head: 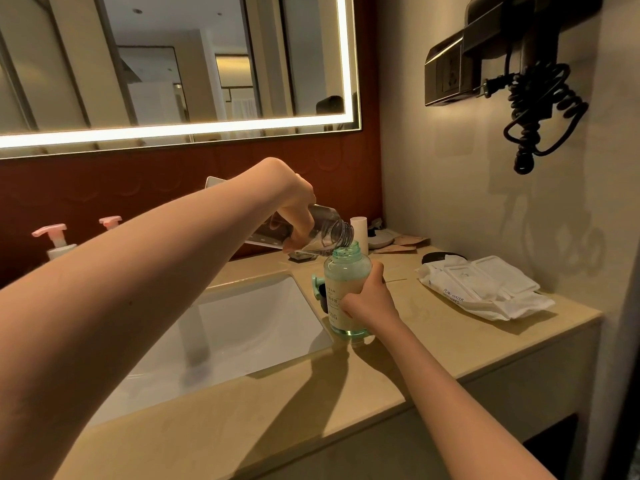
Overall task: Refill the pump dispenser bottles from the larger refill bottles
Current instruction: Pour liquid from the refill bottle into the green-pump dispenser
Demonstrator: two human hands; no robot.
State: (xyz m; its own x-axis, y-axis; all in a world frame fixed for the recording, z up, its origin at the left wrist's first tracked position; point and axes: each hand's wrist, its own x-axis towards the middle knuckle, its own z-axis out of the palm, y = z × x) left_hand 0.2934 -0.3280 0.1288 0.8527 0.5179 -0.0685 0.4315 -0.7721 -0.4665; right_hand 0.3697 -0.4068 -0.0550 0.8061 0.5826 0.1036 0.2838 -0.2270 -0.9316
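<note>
Mid-pour beside the sink (242,323): your left hand (294,199) grasps a clear bottle (325,233), tipped with its mouth at the open neck of the green bottle (346,282). Your right hand (370,303) clasps that one upright on the counter (433,341) (fill level unreadable). Two pink pump bottles (57,240) likely remain.
</note>
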